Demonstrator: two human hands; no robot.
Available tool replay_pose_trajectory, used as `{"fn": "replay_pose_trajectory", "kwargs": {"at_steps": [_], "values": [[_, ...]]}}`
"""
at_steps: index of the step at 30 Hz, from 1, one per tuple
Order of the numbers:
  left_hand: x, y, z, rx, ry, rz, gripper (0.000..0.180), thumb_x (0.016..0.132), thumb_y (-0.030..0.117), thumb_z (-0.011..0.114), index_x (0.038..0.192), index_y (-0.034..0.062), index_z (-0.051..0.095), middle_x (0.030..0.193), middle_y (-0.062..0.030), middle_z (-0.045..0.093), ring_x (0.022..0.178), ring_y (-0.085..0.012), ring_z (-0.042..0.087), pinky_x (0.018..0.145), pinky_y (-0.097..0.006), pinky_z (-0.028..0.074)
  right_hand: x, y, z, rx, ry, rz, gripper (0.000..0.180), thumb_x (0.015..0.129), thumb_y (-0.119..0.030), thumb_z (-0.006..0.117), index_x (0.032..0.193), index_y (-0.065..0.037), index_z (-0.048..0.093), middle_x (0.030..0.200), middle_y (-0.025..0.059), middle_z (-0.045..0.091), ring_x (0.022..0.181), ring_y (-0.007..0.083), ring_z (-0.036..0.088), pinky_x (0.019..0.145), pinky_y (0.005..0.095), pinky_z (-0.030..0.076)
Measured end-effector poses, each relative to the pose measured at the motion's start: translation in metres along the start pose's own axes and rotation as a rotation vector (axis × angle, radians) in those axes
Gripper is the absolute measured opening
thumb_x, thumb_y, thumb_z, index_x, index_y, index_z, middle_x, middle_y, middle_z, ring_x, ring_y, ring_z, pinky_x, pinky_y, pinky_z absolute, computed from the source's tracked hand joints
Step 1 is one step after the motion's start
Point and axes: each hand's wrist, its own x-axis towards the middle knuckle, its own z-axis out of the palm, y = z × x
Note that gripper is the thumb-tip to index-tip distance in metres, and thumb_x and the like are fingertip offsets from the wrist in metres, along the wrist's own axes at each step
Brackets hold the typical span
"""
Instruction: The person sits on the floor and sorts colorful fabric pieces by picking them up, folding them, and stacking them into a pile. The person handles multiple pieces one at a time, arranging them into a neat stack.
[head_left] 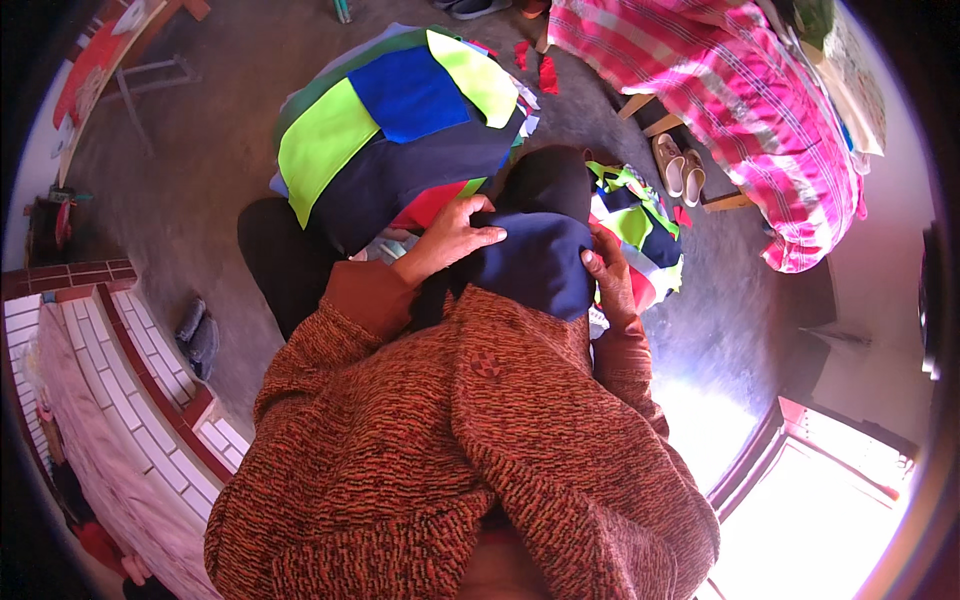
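Navy cloth [540, 265]: in the middle of the view, spread over the lap between two bare hands, lying against the dark-trousered right leg [545, 180].
Markings: plain dark weave on the upper face; on the chunky brown-and-orange coat [400, 440], a small patterned button [487, 368], too small to make out in detail.
Cloth edges: rounded along the right side, reaching down to the front of the coat.
Left hand [448, 240]: pinching the cloth's upper left edge, thumb laid flat on top and pointing right, forefinger curled just above.
Right hand [613, 280]: grasping the right edge, thumb pressed on the near face, other fingers partly hidden behind.
Large fabric pile [420, 150]: just beyond the left hand, beside the left leg [275, 255]; layered in lime, bright blue, dark navy, green and red, with overhanging edges.
Smaller fabric pile [640, 225]: just beyond the right hand, jumbled in lime, white, black and red.
Grey floor [180, 190]: stretching from the large pile to a white-brick ledge [140, 400] at left; dotted with red scraps [548, 76] at the top.
Farther right: pink plaid cover [690, 80], draped above pale shoes [680, 168].
Lower right: glaring bright opening [820, 510], washed out.
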Motion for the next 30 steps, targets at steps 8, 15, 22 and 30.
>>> {"fn": "replay_pose_trajectory", "kwargs": {"at_steps": [8,15,22,30], "values": [[-0.005,0.028,-0.009,-0.092,-0.034,0.076,0.026,0.075,0.013,0.07,0.089,-0.0021,0.054,0.08,-0.0018,0.053,0.077,-0.0078,0.049,0.07,-0.026,0.042,0.002,0.008,-0.019,0.062,-0.117,0.134,0.043,0.074,-0.03,0.075,0.1,-0.001,0.057,0.091,0.0026,0.06,0.089,0.0121,0.054,0.08,0.0243,0.041],[-0.016,0.058,-0.016,-0.144,-0.11,0.066,0.022,0.074,0.015,0.071,0.083,0.005,0.054,0.077,0.0027,0.051,0.074,-0.0055,0.048,0.067,-0.023,0.04,-0.008,0.014,-0.034,0.138,-0.155,0.119,0.033,0.068,-0.011,0.077,0.091,-0.006,0.054,0.082,-0.0026,0.055,0.08,0.0122,0.053,0.077,0.0257,0.041],[-0.023,0.066,-0.034,-0.034,-0.027,0.2,0.027,0.072,0.013,0.074,0.08,0.0023,0.05,0.074,0.0006,0.047,0.072,-0.0075,0.043,0.066,-0.025,0.038,-0.005,-0.042,-0.042,-0.062,-0.204,0.179,0.02,0.074,-0.007,0.072,0.089,-0.001,0.061,0.079,0.0009,0.061,0.073,0.0103,0.056,0.072,0.0247,0.045],[-0.051,0.101,-0.096,-0.244,0.177,0.135,0.029,0.072,0.005,0.072,0.075,0.0073,0.043,0.079,0.0019,0.045,0.08,-0.0077,0.047,0.072,-0.023,0.04,0.06,-0.152,0.009,0.045,-0.207,-0.339,0.025,0.076,-0.015,0.072,0.089,-0.007,0.052,0.082,-0.0013,0.055,0.074,0.0081,0.05,0.07,0.0234,0.041]]}}
